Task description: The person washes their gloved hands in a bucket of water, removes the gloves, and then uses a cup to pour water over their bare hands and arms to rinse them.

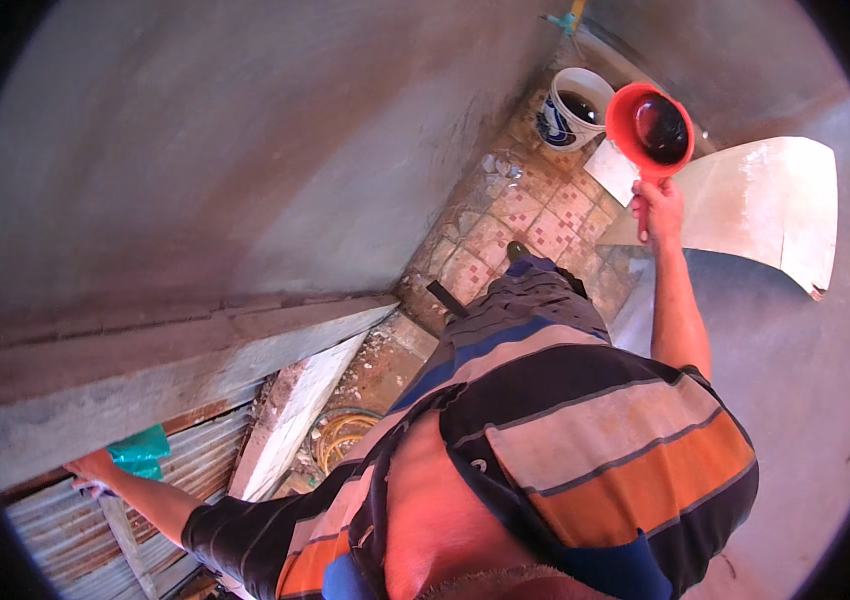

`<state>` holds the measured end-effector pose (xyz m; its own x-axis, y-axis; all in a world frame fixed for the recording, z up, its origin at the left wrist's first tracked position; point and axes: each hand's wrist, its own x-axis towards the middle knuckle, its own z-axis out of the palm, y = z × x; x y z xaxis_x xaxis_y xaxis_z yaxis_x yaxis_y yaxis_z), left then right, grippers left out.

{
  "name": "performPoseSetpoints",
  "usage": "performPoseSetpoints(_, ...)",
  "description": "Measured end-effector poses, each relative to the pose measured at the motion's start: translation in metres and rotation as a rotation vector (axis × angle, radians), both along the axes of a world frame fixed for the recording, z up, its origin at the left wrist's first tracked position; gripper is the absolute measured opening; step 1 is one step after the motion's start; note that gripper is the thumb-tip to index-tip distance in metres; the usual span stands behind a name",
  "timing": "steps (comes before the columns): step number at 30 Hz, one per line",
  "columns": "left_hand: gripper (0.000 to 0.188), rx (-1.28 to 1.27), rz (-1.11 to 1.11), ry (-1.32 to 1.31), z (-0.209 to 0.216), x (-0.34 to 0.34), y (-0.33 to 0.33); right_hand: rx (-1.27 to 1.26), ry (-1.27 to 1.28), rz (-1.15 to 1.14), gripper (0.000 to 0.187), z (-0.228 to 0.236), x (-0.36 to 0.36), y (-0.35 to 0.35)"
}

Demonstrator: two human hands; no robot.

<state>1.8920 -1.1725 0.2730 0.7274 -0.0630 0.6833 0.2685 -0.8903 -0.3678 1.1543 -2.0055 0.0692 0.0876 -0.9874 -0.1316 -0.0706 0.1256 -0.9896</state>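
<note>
A red dipper brimming with dark water sits at one o'clock, its handle clenched in the right hand just below the bowl, arm stretched up from the striped shirt. The handle is almost wholly hidden inside the fist. At eight o'clock the left hand presses a green cloth against the underside of a weathered wooden beam; its fingers wrap over the edge, so how tightly they close cannot be told. Behind the dipper, at twelve o'clock, a white bucket stands on a worn, patterned tile floor, part of it covered by the dipper's rim. Rough plastered wall fills the upper left, rusted corrugated sheeting runs off at seven o'clock, and a pale curved panel rises at two o'clock. The person's feet are barely discernible below the shirt.
</note>
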Motion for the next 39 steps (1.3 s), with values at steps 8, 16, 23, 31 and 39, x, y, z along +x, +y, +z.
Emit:
performPoseSetpoints(8,0.036,-0.106,-0.129,-0.797,-0.091,-0.159,-0.035,0.33,-0.008,-0.069,0.019,-0.078,-0.026,-0.097)
performPoseSetpoints(16,0.032,0.045,-0.15,0.854,-0.369,-0.443,-0.386,0.588,0.131,0.092,0.018,-0.186,-0.043,-0.3)
performPoseSetpoints(23,0.028,0.279,-0.48,1.01,-0.486,-0.473,-0.638,0.328,0.773,0.515,0.027,-0.345,-0.01,-0.501)
performPoseSetpoints(31,0.023,-0.813,-0.338,1.662,-0.567,-0.487,-0.959,0.276,1.288,0.641,0.03,-0.533,0.012,-0.607)
performPoseSetpoints(39,0.017,-0.634,-0.682,1.904,-0.678,-0.552,-1.148,0.326,1.092,0.681,0.029,-0.591,-0.007,-0.612)
